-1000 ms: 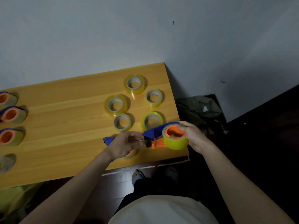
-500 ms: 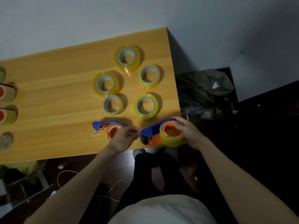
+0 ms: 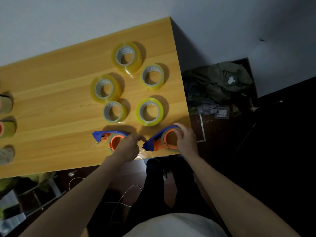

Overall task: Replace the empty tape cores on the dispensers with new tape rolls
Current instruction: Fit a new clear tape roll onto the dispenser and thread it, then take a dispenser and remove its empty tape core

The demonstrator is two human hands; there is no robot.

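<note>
Two blue-and-orange tape dispensers lie near the wooden table's [image 3: 51, 103] front edge. The right dispenser [image 3: 159, 141] carries a yellowish tape roll on its orange hub, and my right hand [image 3: 185, 142] grips that roll from the right. The left dispenser [image 3: 109, 139] lies flat, its hub partly under my left hand [image 3: 128, 147]. That hand's fingers are curled, fingertips pinched just beside the right dispenser's blue tip. Whether they hold a tape end I cannot tell. Several new tape rolls [image 3: 149, 111] lie flat behind the dispensers.
More dispensers with rolls [image 3: 6, 129] sit at the table's left edge, cut off by the frame. The right dispenser is close to the table's front right corner. Dark bags [image 3: 218, 79] lie on the floor to the right. A thin cable [image 3: 123, 194] runs across the floor below.
The right dispenser has come down from in front of me onto the table near the corner, my right hand still on it. My left hand stays pinched at its blue tip.
</note>
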